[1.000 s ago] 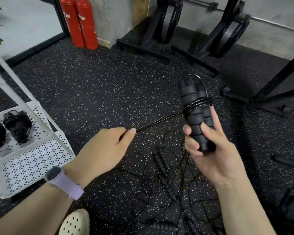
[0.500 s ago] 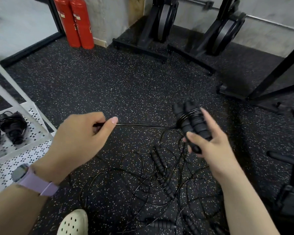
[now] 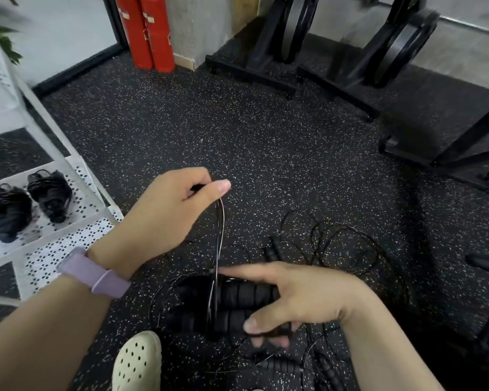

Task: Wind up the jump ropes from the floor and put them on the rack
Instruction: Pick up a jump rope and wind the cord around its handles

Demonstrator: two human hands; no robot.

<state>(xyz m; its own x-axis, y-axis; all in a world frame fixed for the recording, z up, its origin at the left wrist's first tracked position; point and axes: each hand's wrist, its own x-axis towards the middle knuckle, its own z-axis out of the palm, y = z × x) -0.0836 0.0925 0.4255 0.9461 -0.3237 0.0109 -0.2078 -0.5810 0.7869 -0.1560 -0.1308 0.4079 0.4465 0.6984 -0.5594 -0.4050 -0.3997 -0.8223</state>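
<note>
The pair of black foam jump-rope handles (image 3: 237, 303) is lying sideways low in the view, above the speckled floor (image 3: 266, 142), with a few turns of thin black cord (image 3: 220, 230) wrapped across them. The right hand (image 3: 302, 300) is gripping the handles, thumb curled over the near side and index finger lying straight along the top. From the wraps the cord is running straight up to the left hand (image 3: 170, 213), which is pinching it between thumb and curled fingers. A lilac watch strap (image 3: 96, 275) is sitting on that wrist. More loose ropes (image 3: 336, 244) are lying tangled on the floor beyond and below the hands. To the left, two wound bundles (image 3: 29, 201) are resting on the white perforated rack (image 3: 91, 193). A cream clog (image 3: 137, 362) is showing at the bottom edge. Two red cylinders (image 3: 144, 32) are standing against the far wall.
</note>
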